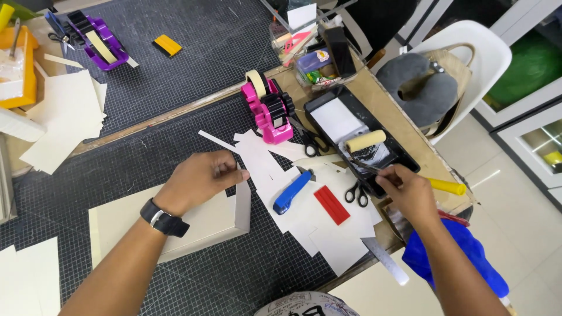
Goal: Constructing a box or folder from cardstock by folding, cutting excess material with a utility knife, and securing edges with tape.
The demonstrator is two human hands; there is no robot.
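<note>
Dark cutting mats are covering the counter [404, 126]. At centre, the left hand [202, 178] is pinching the cream box [193, 225] steady; the right hand [410, 193] is gripping the roller handle [448, 186] at the paint tray [319, 105].

I see few packages: a clear plastic organiser box [319, 64] at the far edge of the surface, behind the pink tape dispenser [270, 108], with a small blue-lidded pack with a pale label [314, 59] and a green-red-yellow packet [314, 76] inside. No signs or screens in view
</note>
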